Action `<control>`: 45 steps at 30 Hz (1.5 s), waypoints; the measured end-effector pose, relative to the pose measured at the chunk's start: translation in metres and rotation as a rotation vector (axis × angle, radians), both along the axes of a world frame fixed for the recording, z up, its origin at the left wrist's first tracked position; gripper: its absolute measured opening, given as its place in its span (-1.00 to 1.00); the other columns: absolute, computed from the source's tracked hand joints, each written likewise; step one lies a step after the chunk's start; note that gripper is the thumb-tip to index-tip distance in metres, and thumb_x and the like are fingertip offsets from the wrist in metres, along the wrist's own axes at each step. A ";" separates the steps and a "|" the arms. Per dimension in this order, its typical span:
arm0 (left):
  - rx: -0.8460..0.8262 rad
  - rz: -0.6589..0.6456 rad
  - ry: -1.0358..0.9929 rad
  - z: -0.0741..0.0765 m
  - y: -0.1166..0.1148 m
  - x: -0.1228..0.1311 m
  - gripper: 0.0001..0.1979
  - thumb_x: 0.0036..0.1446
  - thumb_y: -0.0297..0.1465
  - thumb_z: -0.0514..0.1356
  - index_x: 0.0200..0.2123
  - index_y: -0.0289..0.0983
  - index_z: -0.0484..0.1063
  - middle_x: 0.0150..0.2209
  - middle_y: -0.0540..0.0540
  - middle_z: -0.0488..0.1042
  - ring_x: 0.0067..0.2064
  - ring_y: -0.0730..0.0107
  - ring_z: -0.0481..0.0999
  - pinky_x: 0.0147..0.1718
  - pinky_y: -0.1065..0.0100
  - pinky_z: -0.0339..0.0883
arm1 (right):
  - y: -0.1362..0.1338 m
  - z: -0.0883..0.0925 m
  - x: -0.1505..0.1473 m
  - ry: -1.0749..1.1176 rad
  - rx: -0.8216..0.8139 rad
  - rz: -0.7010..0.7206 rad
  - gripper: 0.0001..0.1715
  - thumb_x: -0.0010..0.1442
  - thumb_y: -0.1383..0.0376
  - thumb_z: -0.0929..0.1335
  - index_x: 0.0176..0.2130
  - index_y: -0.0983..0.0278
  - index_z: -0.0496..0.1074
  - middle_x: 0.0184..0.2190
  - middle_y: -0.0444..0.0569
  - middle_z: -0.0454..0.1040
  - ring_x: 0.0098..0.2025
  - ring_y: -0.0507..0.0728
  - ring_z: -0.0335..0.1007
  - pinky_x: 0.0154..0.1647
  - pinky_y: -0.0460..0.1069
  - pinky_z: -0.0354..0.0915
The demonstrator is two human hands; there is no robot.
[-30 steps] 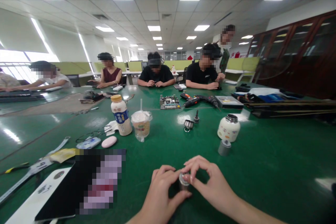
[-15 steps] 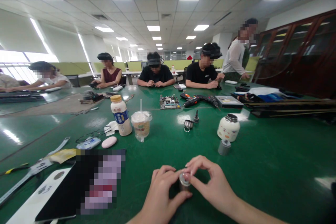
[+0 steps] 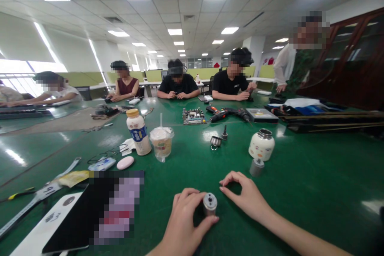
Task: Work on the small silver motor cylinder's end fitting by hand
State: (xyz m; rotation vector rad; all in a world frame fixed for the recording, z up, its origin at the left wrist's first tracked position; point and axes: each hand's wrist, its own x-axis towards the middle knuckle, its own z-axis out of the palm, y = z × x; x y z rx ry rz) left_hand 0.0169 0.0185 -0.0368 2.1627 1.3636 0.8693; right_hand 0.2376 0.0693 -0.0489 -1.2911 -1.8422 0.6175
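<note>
My left hand (image 3: 186, 220) curls its fingers and thumb round a small silver metal cylinder (image 3: 209, 205) that looks like a little motor. The cylinder stands upright, with dark holes showing in its top face. To its right, my right hand (image 3: 244, 192) is apart from it, thumb and index fingertips drawn together in a pinch. Whatever those fingertips hold, if anything, is too small to make out. Beyond the right hand stands a similar grey metal cylinder (image 3: 257, 167), close in front of a cream-coloured bottle (image 3: 261, 146) with a printed face and an uncovered neck.
A ribbed metal part (image 3: 215, 142) and a dark geared part (image 3: 224, 133) lie mid-table. Farther off are a circuit board (image 3: 194, 116) and power drills (image 3: 220, 115). Left are a drink bottle (image 3: 138, 133), a plastic cup (image 3: 162, 144) and a tablet (image 3: 81, 212). Several people sit opposite.
My right hand has drawn back to the right from the cylinder's top, uncovering its holes. My left hand keeps its hold. The standing person at the right has come nearer.
</note>
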 end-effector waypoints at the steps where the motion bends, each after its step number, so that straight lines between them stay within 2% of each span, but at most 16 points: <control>1: -0.004 -0.003 -0.003 0.001 0.000 0.000 -0.67 0.07 -0.30 0.36 -0.07 -0.20 0.50 -0.07 -0.17 0.53 0.03 0.03 0.40 -0.01 0.07 0.25 | -0.001 0.001 -0.001 0.022 -0.004 0.001 -0.92 0.13 0.29 0.41 -0.38 0.22 0.41 -0.33 -0.05 0.56 -0.20 0.19 0.51 -0.10 0.09 0.37; 7: -0.033 -0.070 -0.003 0.007 0.000 0.000 -0.70 0.08 -0.28 0.35 -0.09 -0.15 0.52 -0.14 -0.12 0.58 0.02 0.01 0.40 -0.01 0.06 0.24 | -0.019 0.025 -0.018 0.311 -0.021 0.075 -0.82 0.17 0.26 0.42 -0.42 0.23 0.35 -0.32 -0.03 0.60 -0.14 0.19 0.55 -0.05 0.09 0.39; 12: -0.017 -0.113 -0.016 0.004 0.001 0.001 -0.71 0.07 -0.31 0.37 -0.10 -0.12 0.53 -0.15 -0.07 0.59 0.02 0.05 0.40 -0.02 0.09 0.22 | -0.041 0.041 -0.036 0.296 0.017 0.211 -0.83 0.16 0.38 0.41 -0.46 0.22 0.40 -0.31 -0.06 0.61 -0.16 0.16 0.54 -0.06 0.08 0.37; 26: -0.004 -0.114 -0.010 0.002 0.001 0.001 -0.72 0.08 -0.32 0.37 -0.10 -0.11 0.53 -0.16 -0.03 0.60 0.02 0.07 0.40 -0.02 0.12 0.22 | -0.044 0.037 -0.038 0.276 0.046 0.226 -0.83 0.19 0.36 0.39 -0.44 0.22 0.38 -0.33 -0.06 0.60 -0.19 0.14 0.52 -0.09 0.06 0.37; 32: -0.024 -0.101 0.007 0.005 0.001 0.001 -0.65 0.06 -0.31 0.37 -0.04 -0.09 0.51 -0.16 -0.04 0.59 0.01 0.06 0.40 -0.02 0.10 0.23 | -0.043 0.031 -0.032 0.239 0.145 0.094 -0.85 0.16 0.31 0.40 -0.40 0.22 0.34 -0.43 -0.09 0.49 -0.33 0.12 0.46 -0.25 0.02 0.37; 36: -0.013 -0.116 -0.001 0.004 0.001 0.000 -0.68 0.08 -0.32 0.36 -0.06 -0.10 0.52 -0.16 -0.05 0.59 0.00 0.07 0.41 -0.04 0.12 0.24 | -0.043 0.033 -0.034 0.239 0.127 0.159 -0.88 0.13 0.35 0.41 -0.29 0.21 0.38 -0.28 -0.04 0.55 -0.16 0.16 0.49 -0.09 0.06 0.37; 38: -0.005 -0.121 -0.008 0.002 0.001 0.000 -0.67 0.08 -0.33 0.36 -0.05 -0.10 0.51 -0.15 -0.05 0.59 0.01 0.08 0.40 -0.03 0.12 0.24 | -0.045 0.034 -0.036 0.212 0.097 0.185 -0.90 0.13 0.37 0.42 -0.31 0.21 0.42 -0.28 -0.05 0.57 -0.10 0.18 0.48 -0.04 0.08 0.35; 41: -0.007 -0.114 -0.008 0.002 0.002 0.001 -0.65 0.06 -0.34 0.37 -0.04 -0.10 0.51 -0.14 -0.06 0.59 0.01 0.06 0.40 -0.02 0.11 0.24 | -0.045 0.034 -0.038 0.228 0.098 0.159 -0.89 0.14 0.37 0.42 -0.40 0.21 0.42 -0.36 -0.07 0.56 -0.15 0.17 0.50 -0.09 0.07 0.37; 45: -0.031 -0.106 0.022 0.007 0.002 0.002 -0.68 0.07 -0.29 0.36 -0.07 -0.12 0.53 -0.14 -0.09 0.58 0.00 0.05 0.41 -0.03 0.09 0.25 | -0.035 0.032 -0.032 0.317 0.149 0.115 -0.83 0.17 0.31 0.41 -0.43 0.22 0.36 -0.36 -0.06 0.56 -0.20 0.15 0.53 -0.11 0.07 0.39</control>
